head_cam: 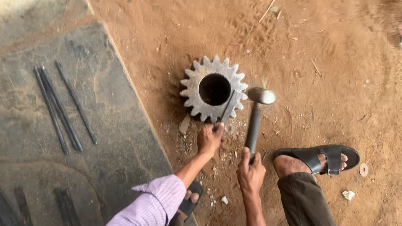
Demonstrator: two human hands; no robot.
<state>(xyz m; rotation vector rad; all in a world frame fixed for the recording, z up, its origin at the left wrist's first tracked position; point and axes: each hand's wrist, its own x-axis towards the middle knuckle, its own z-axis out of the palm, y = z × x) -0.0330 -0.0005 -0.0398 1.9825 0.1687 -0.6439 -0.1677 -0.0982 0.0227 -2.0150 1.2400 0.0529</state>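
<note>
That gear (213, 95) is dull grey metal, rough and chalky. The hammer (257, 113) beside it has a shinier steel head and dark matt handle. Left of the gear, thin dark metal rods (60, 106) lie on a dusty stone slab (113, 135); the ground (346, 91) is loose reddish dirt.

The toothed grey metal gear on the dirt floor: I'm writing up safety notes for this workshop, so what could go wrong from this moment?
The left hand holds a thin dark metal chisel against the toothed grey metal gear, close to the steel-headed hammer in the right hand; a missed blow could hit fingers. Chips may fly. The foot in a black open sandal sits unprotected nearby.
</note>
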